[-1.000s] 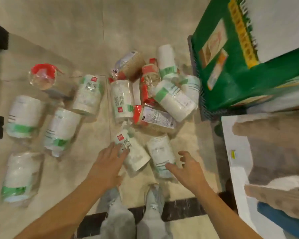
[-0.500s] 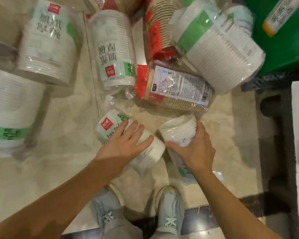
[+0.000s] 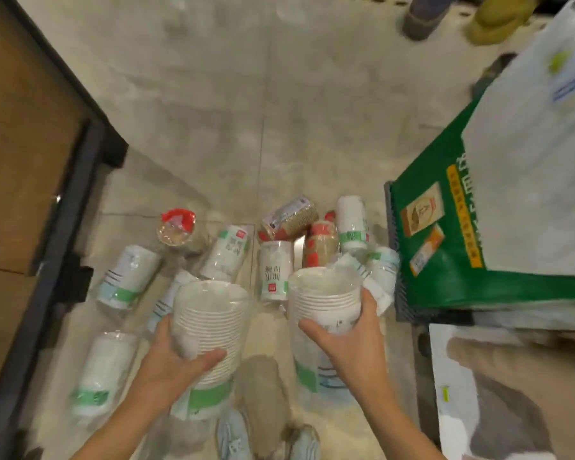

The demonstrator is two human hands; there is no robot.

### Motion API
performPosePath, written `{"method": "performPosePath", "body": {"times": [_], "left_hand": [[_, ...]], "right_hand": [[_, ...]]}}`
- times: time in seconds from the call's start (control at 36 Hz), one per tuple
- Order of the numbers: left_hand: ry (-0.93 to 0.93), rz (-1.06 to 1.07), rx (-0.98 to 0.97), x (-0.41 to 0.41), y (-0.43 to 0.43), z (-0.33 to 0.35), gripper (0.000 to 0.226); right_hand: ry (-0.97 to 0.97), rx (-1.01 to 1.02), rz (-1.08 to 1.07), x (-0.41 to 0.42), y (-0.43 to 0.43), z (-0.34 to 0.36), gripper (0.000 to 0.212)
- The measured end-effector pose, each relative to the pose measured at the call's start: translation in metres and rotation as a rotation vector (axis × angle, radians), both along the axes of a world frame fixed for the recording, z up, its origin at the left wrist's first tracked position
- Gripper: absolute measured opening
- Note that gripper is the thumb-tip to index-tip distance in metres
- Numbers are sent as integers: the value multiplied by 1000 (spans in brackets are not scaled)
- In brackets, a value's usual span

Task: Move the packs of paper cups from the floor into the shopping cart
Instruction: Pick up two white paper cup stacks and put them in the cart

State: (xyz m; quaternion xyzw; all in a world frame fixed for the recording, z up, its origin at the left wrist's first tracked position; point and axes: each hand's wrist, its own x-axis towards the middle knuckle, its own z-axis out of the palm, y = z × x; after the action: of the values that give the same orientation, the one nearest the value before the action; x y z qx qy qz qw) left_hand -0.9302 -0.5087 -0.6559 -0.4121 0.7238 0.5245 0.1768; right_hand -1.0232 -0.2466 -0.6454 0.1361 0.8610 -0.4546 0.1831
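My left hand (image 3: 176,356) grips a clear-wrapped pack of white paper cups (image 3: 210,323) with a green band, held upright above the floor. My right hand (image 3: 349,336) grips a second pack of white cups (image 3: 324,303), also upright and lifted. Several more cup packs lie on the tiled floor beyond them: white ones with green labels (image 3: 127,277) (image 3: 352,224) and brown ones with red wrapping (image 3: 321,244). The shopping cart's dark grid edge (image 3: 392,247) shows at the right, under a big green and white sack (image 3: 498,194).
A brown shelf unit with a dark frame (image 3: 63,207) runs along the left. My two shoes (image 3: 266,439) stand at the bottom. White packaging (image 3: 498,393) fills the lower right. Someone's shoes (image 3: 425,14) are at the far top. Bare tile lies beyond the packs.
Both hands closed on the two nearest packs and lifted them off the floor, turning them upright. The view has pulled back and up from the pile.
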Motion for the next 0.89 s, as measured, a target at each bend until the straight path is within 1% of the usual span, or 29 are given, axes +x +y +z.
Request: {"method": "performPosePath", "body": {"times": [0.06, 0.11, 0.14, 0.19, 0.25, 0.31, 0.36, 0.39, 0.42, 0.47, 0.5, 0.61, 0.67, 0.72, 0.75, 0.78, 0.83, 0.89], "left_hand": [[45, 51, -2, -3, -21, 72, 116], [112, 108, -25, -4, -44, 145, 114], [148, 147, -31, -3, -55, 182, 113], [198, 237, -39, 2, -75, 253, 115], [287, 331, -67, 14, -94, 313, 114], [368, 409, -125, 28, -108, 366, 104], [433, 487, -179, 43, -114, 419, 84], [461, 540, -214, 52, -117, 440, 79], [485, 596, -241, 63, -118, 459, 81], [519, 720, -269, 89, -117, 491, 88], [526, 774, -280, 104, -116, 505, 87], [593, 1019, -371, 174, -89, 543, 76], [615, 1164, -436, 220, -64, 553, 80], [635, 1221, -440, 248, -51, 558, 92], [624, 1277, -450, 266, -40, 564, 94], [622, 1342, -463, 289, -28, 567, 86], [646, 1436, -497, 328, 0, 575, 61], [657, 1525, -561, 366, 25, 579, 53]], "right_hand": [[55, -31, 57, -20, -24, 75, 104], [103, -74, 118, -37, -50, 151, 114], [127, -97, 149, -43, -64, 188, 115], [184, -147, 204, -53, -91, 257, 114], [243, -200, 265, -57, -117, 317, 111], [288, -263, 345, -56, -144, 365, 105], [289, -343, 445, -54, -173, 408, 106], [280, -378, 499, -51, -187, 426, 108], [272, -409, 555, -48, -201, 440, 111], [280, -468, 675, -37, -230, 464, 110], [298, -490, 736, -30, -244, 475, 109], [334, -574, 993, 10, -291, 503, 108], [270, -607, 1164, 46, -308, 521, 112], [231, -656, 1243, 66, -319, 528, 107], [208, -693, 1301, 83, -323, 532, 104], [192, -715, 1372, 105, -325, 538, 102], [166, -747, 1478, 149, -328, 548, 96], [148, -788, 1576, 195, -330, 553, 94]]}}
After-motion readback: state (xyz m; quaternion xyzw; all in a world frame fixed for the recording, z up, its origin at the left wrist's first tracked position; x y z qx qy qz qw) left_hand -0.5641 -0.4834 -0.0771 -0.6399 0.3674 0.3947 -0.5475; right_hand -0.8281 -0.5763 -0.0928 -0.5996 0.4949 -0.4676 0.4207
